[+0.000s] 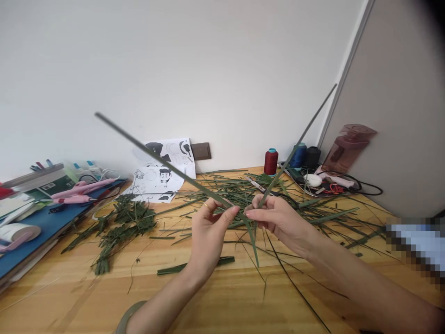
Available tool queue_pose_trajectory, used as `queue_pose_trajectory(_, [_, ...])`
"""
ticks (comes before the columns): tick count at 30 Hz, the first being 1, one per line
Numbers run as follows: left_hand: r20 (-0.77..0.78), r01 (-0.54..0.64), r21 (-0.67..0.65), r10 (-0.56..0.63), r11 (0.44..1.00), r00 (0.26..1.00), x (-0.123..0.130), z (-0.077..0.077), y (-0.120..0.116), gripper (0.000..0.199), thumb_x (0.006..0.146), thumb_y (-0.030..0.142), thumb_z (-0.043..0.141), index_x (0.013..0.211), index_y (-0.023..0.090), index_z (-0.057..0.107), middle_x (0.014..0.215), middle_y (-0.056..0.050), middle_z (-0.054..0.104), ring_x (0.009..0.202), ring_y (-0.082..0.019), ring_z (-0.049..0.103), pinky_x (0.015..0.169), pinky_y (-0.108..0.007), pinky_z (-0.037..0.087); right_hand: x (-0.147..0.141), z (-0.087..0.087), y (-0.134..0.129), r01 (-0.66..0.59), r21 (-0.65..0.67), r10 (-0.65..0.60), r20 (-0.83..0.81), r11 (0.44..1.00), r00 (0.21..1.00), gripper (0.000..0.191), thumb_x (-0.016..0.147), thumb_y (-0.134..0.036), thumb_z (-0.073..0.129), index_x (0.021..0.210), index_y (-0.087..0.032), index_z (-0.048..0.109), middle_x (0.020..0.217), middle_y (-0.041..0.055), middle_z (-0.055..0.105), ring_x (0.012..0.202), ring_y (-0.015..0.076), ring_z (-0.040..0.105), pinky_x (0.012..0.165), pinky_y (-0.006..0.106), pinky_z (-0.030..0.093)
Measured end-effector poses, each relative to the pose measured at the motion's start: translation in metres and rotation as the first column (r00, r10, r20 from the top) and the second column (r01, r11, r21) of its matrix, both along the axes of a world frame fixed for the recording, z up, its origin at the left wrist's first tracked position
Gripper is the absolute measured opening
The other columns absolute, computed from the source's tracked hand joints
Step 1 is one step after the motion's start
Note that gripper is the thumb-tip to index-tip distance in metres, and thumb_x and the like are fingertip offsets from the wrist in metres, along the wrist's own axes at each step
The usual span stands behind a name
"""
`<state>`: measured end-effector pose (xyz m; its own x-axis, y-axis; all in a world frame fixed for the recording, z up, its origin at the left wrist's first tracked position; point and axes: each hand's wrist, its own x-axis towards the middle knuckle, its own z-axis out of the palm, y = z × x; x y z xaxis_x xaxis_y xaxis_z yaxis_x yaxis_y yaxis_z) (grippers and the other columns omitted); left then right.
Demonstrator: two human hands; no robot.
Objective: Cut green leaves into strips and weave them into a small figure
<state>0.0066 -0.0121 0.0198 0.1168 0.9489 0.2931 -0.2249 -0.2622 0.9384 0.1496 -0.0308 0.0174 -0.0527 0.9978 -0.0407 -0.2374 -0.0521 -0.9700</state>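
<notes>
Over the middle of the wooden table my left hand [212, 227] pinches a long green leaf strip [167, 164], which slants up to the left. Close beside it, my right hand [278, 213] pinches another leaf strip [295, 146] rising to the upper right. The lower ends of the strips meet between my fingertips and hang down below them; how they are joined there is too small to make out. Behind and under the hands lies a loose heap of green strips [229, 188]. A short bundle of folded strips [174, 269] rests below my left hand.
Woven green leaf pieces [128, 215] lie left of the hands. Farther left are pink glue guns [83, 188] on a blue board [21, 248]. Printed sheets [163, 181] lean on the wall. A red thread spool [271, 162], a tray [302, 185] and a pink bottle [349, 148] stand at the back.
</notes>
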Motion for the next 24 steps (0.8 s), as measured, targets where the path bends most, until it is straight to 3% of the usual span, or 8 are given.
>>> queue_pose_trajectory(3, [0.037,0.063,-0.191,-0.057,0.98,0.998,0.003,-0.004,0.002,0.02,0.062,0.026,0.068,0.076,0.017,0.058,0.074,0.0,0.06,0.073,-0.013,0.055,0.062,-0.023,0.045,0.001,0.001,0.002,0.07,0.052,-0.071,0.005,0.996,0.997,0.022,0.06,-0.024,0.07,0.064,-0.018,0.049,0.067,-0.0042,0.055,0.06,0.0085,0.047,0.053,0.021,0.033])
queue_pose_trajectory(7, [0.036,0.345,-0.41,-0.363,0.844,0.931,0.003,-0.008,0.0,0.022,0.06,0.027,0.069,0.074,0.014,0.059,0.067,-0.001,0.059,0.065,-0.012,0.055,0.057,-0.021,0.043,0.004,0.003,0.002,0.139,0.163,-0.156,0.1,0.977,0.983,0.021,0.062,-0.026,0.069,0.063,-0.018,0.05,0.066,-0.0034,0.053,0.064,0.0104,0.049,0.057,0.023,0.035])
queue_pose_trajectory(11, [0.081,0.459,-0.457,-0.478,0.762,0.874,0.001,-0.009,-0.001,0.021,0.057,0.022,0.072,0.072,0.013,0.06,0.066,-0.002,0.059,0.06,-0.01,0.056,0.055,-0.02,0.043,0.007,0.005,0.002,0.185,0.258,-0.237,0.185,0.948,0.954,0.02,0.065,-0.029,0.067,0.063,-0.019,0.05,0.068,-0.0028,0.053,0.068,0.0123,0.049,0.061,0.025,0.035])
queue_pose_trajectory(17, [0.162,0.539,-0.513,-0.541,0.668,0.825,0.001,-0.012,0.001,0.019,0.056,0.017,0.072,0.066,0.013,0.057,0.06,0.0,0.057,0.055,-0.008,0.054,0.05,-0.016,0.043,0.008,0.004,0.003,0.157,0.229,-0.2,0.183,0.961,0.963,0.021,0.063,-0.029,0.069,0.063,-0.019,0.05,0.068,-0.0032,0.055,0.065,0.011,0.049,0.058,0.024,0.035])
queue_pose_trajectory(21, [0.187,0.585,-0.506,-0.582,0.634,0.791,0.0,-0.012,-0.001,0.022,0.055,0.016,0.073,0.073,0.013,0.059,0.063,0.001,0.055,0.056,-0.008,0.055,0.047,-0.015,0.044,0.008,0.004,0.004,0.13,0.205,-0.165,0.164,0.97,0.973,0.02,0.063,-0.029,0.069,0.066,-0.019,0.052,0.069,-0.0021,0.057,0.067,0.0121,0.053,0.058,0.023,0.037])
queue_pose_trajectory(24, [0.146,0.57,-0.506,-0.587,0.648,0.797,0.001,-0.013,-0.002,0.023,0.054,0.017,0.073,0.073,0.013,0.06,0.065,0.0,0.057,0.055,-0.008,0.056,0.046,-0.015,0.043,0.009,0.006,0.005,0.131,0.185,-0.161,0.16,0.974,0.974,0.019,0.062,-0.028,0.069,0.069,-0.018,0.055,0.071,-0.0007,0.059,0.07,0.0137,0.055,0.056,0.023,0.038])
